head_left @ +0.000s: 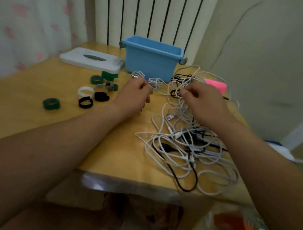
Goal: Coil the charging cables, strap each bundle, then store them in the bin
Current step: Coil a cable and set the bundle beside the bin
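A tangled heap of white and black charging cables [186,148] covers the right side of the wooden table [67,121]. My right hand [202,103] pinches a white cable at the top of the heap. My left hand [134,96] has its fingers curled just below a coiled white bundle [150,80] with a blue strap; whether it holds the bundle's end is unclear. That bundle lies in front of the blue bin [151,58]. Several rolled straps [95,90], green, black, white and grey, lie to the left of my left hand.
A white lid [91,59] lies flat to the left of the bin. A pink object [216,84] sits behind the cable heap at the right. A radiator stands behind the table and a curtain hangs at the left. The table's front edge is close to me.
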The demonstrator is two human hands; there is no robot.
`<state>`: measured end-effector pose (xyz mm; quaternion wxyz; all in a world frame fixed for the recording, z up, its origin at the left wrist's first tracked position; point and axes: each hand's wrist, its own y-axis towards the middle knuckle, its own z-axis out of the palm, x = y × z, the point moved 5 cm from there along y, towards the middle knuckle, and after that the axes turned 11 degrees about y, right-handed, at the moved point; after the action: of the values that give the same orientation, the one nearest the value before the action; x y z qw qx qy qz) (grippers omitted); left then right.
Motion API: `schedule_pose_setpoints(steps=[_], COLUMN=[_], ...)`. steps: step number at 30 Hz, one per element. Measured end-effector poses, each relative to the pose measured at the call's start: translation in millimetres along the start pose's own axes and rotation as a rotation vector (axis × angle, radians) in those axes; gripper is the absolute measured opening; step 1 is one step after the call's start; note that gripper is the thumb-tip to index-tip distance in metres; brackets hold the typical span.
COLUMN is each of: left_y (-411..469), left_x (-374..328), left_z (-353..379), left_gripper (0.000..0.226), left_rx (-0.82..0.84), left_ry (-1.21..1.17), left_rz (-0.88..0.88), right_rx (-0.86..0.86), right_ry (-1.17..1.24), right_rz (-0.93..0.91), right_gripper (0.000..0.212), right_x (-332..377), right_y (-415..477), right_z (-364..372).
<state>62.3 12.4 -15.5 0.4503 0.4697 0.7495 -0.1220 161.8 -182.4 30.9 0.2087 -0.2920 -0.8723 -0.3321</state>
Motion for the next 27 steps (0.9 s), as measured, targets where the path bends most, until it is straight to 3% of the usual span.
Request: schedule_pose_setpoints(steps=[5,9,12,14,16,19,24,27], left_y=[-36.7,-78.3,-92.2,-91.7,-87.4,-80.2,-73.9,-79.7], left_x=[-42.9,-67.6,-72.6,-72.5,-72.1,-73.4,-77.8,-76.3], left_z=[1.1,7.0,23.3,29.9,27.2,13.0,-4.4,-0.7], left_gripper=[0.018,0.018,0.027,0.023,0.014,0.010,0.010,0.011], left_rx=[0.155,0.262,0.396,0.414,0.365,0.254,0.140,0.182], left_ry=[0.173,0.387,0.569,0.629,0.575,0.396,0.142,0.075], left_rz=[0.198,0.396,0.397,0.378,0.344,0.283,0.239,0.186], right_rx=[0.016,0.232,0.386,0.344,0.178,-0.016,0.134,0.097], right_ry=[0.062,0.077,0.005,0.111,0.253,0.187,0.178,0.257], right_rz=[0.063,0.188,0.237,0.254,0.285,0.262,0.231,0.255], right_gripper=[0.018,0.028,0.027,0.014,0.005,0.010,0.023,0.030], right_x=[3.2,8.3,9.5,8.0,-3.1,-22.3,-23.2,-24.5], right_y=[-48.6,-76.4,-88.6,-88.6,-82.8,-74.4,-80.8,-78.9], right_z=[-31.4,-32.1,-16.4,-13.4,-24.6,-53.8,-57.4,-50.8])
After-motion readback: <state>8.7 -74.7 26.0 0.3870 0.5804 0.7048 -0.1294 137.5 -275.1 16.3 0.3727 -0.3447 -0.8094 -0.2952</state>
